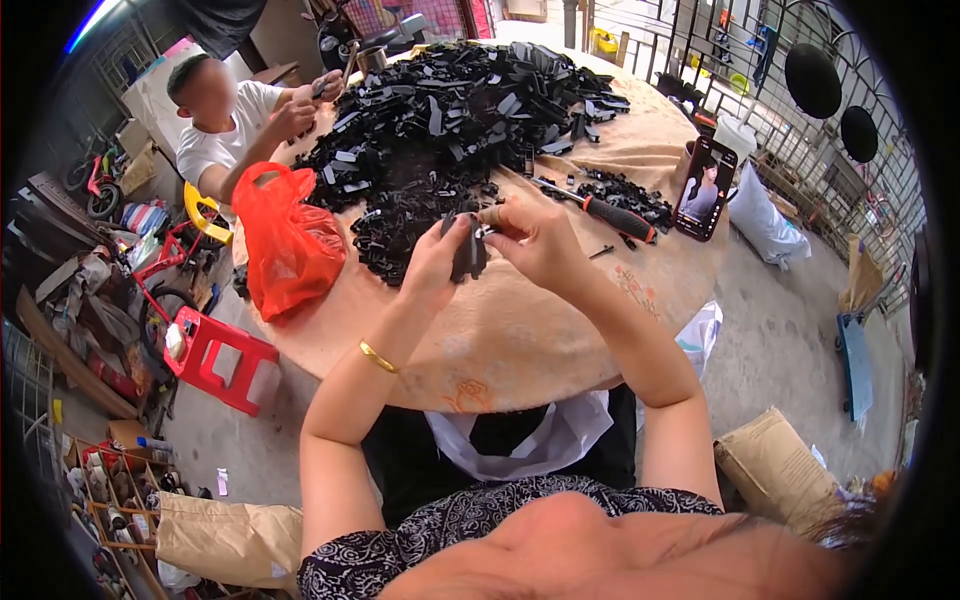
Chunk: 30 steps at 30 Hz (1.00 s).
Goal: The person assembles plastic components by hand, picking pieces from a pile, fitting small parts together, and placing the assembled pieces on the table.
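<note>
My left hand is closed round a black plastic part, held up over the near side of the table. Against that part's right edge my right hand pinches a small, shiny, light-coloured piece, too small to name. Just beyond my hands spreads a big heap of black plastic parts, with smaller black pieces on its near side. A screwdriver with a red and black handle lies right of my right hand, beside a lesser pile of little black pieces.
The round table wears a peach cloth. A red plastic bag sits at its left edge; a phone stands upright at right. Across the left side, a person handles a part. A red stool and paper sacks are on the floor.
</note>
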{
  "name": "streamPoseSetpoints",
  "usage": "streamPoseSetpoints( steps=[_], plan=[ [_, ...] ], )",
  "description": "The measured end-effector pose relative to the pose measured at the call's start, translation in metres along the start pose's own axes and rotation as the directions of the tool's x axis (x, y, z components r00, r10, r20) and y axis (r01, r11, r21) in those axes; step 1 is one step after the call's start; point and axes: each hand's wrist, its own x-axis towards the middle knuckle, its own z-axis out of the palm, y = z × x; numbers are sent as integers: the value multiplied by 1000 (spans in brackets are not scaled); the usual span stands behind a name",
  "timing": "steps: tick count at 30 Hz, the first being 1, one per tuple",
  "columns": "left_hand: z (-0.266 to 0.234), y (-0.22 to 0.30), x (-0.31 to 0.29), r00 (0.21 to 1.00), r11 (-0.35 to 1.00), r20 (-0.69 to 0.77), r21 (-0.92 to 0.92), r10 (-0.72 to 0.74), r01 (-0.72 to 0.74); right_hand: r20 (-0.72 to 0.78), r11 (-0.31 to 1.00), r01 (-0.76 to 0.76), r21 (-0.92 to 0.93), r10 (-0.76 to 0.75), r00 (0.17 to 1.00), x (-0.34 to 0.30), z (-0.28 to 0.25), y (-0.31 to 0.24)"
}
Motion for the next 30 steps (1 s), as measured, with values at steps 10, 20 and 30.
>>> streamPoseSetpoints(
  steps=[10,20,30],
  plan=[
    [14,-4,-5,969,958,-102,204,224,-200,12,883,398,-249,-408,913,-6,11,0],
    [18,0,-11,884,719,-133,642,449,-268,103,858,311,-409,-295,950,-11,15,-1],
    [15,-2,-11,853,682,-142,672,501,-288,355,775,415,-477,-262,897,-15,14,-3]
  ],
)
